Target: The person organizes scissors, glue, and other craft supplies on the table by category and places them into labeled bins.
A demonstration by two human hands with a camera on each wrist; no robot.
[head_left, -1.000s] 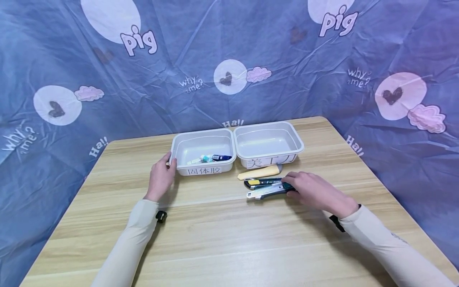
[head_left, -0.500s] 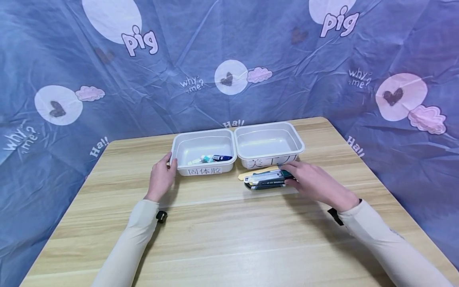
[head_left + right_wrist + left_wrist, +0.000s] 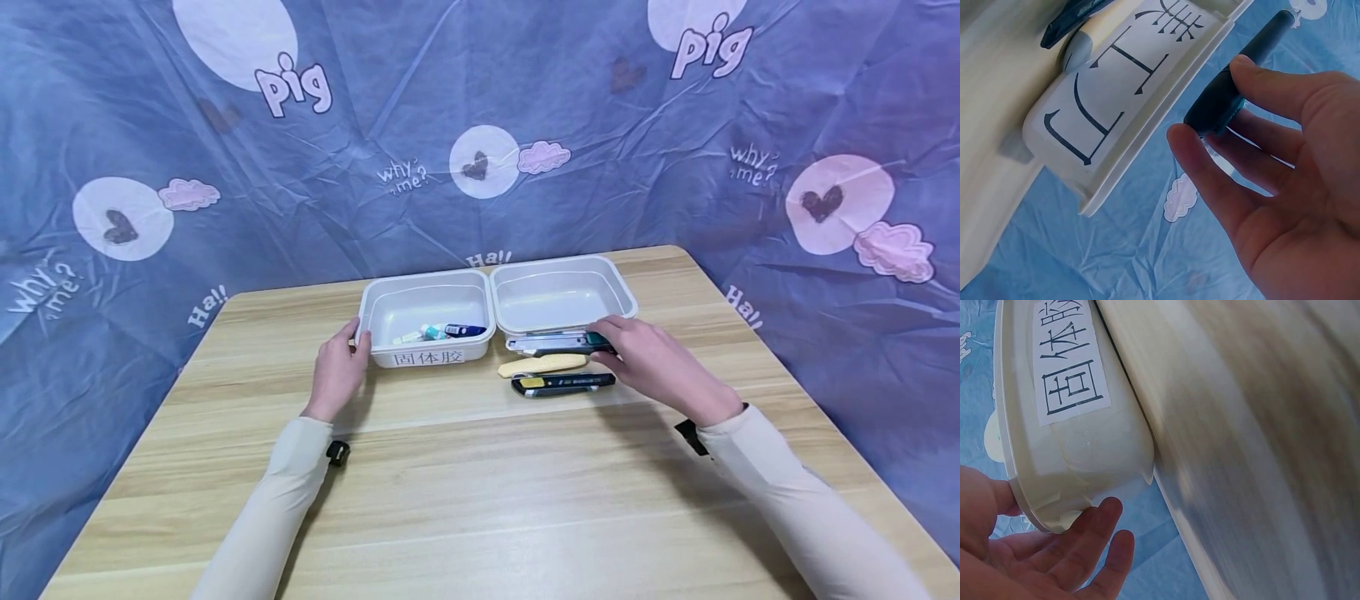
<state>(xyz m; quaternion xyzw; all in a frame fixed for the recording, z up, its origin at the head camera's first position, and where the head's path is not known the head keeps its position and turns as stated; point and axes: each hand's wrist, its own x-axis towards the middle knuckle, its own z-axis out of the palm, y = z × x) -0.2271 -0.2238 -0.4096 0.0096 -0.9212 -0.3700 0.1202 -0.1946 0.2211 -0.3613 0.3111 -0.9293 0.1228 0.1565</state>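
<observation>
Right hand (image 3: 651, 363) pinches a utility knife (image 3: 555, 340) at the right tray's (image 3: 622, 296) front rim; left hand (image 3: 337, 371), fingers relaxed, touches the left tray (image 3: 367, 304).

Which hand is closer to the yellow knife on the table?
Right. The right hand is just beside the yellow knife, holding another cutter; the left hand rests on the far bin.

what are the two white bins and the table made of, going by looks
Left bin and right bin: likely thin moulded plastic, with a glossy white sheen and rolled rims. Table: wood or wood-look laminate, pale matte with printed-looking grain; which one cannot be told.
</observation>
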